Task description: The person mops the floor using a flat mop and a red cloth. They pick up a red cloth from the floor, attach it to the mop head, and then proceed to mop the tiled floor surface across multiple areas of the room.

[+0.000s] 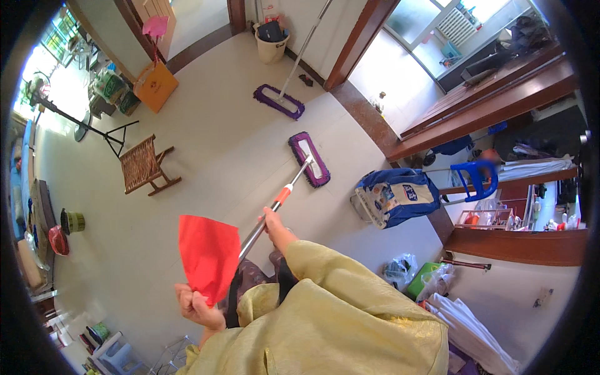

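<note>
My left hand (200,305) pinches the lower corner of a red cloth (209,255), which spreads upward beside my body. In my right hand (275,226) is the metal pole of a flat mop (253,236), gripped just below its orange section (283,193). The mop's white plate with purple fringe (309,159) rests on the tiled floor ahead of me. The pole's rear end is hidden behind the cloth.
A second purple flat mop (279,101) stands farther off, near a waste bin (272,49). On the right is a blue wheeled shopping bag (398,194). Leftward stand a woven folding stool (140,166) and an orange paper bag (156,86). Plastic bags (401,269) lie at lower right.
</note>
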Motion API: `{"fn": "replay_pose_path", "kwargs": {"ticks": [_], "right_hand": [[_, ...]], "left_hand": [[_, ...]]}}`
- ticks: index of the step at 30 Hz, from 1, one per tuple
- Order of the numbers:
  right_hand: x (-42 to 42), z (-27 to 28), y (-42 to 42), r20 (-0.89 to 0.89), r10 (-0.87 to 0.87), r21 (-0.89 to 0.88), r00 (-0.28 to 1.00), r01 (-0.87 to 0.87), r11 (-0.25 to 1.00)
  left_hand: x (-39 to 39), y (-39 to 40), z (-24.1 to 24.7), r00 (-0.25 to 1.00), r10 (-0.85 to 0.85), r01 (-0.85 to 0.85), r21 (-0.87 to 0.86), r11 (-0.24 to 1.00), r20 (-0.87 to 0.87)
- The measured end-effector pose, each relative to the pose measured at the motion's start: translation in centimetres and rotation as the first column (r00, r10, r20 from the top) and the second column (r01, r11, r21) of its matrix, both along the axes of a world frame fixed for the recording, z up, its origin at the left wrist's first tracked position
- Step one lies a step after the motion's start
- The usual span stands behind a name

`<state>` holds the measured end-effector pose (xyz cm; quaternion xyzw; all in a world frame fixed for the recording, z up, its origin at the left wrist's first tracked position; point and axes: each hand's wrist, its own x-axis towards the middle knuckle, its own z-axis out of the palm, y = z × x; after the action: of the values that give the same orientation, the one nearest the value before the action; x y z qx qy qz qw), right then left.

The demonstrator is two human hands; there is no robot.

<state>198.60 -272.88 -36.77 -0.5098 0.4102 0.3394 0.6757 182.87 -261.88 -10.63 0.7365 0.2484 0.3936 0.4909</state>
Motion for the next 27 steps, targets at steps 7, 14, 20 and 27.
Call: {"fn": "replay_pose_path", "kwargs": {"ticks": [7,14,20,27], "right_hand": [[13.1,-1.9,-9.5,0.034,-0.169,0.002,0.985,0.169,0.986],[26.9,-6.9,-15.9,-0.067,-0.460,0.252,0.886,0.461,0.851],[39.0,-6.1,-16.6,0.039,-0.497,0.393,0.867,0.443,0.805],[43.5,1.4,-8.9,-0.061,-0.363,0.213,0.930,0.368,0.905]], "left_hand": [[13.2,-7.3,-0.4,0.958,-0.277,0.276,-0.023,0.961,-0.072],[27.8,-9.2,-2.7,0.896,-0.443,0.441,-0.077,0.894,-0.023],[41.4,-8.0,-2.2,0.837,-0.545,0.543,-0.038,0.839,-0.056],[45.5,-1.8,1.4,0.960,-0.273,0.278,-0.069,0.958,0.067]]}}
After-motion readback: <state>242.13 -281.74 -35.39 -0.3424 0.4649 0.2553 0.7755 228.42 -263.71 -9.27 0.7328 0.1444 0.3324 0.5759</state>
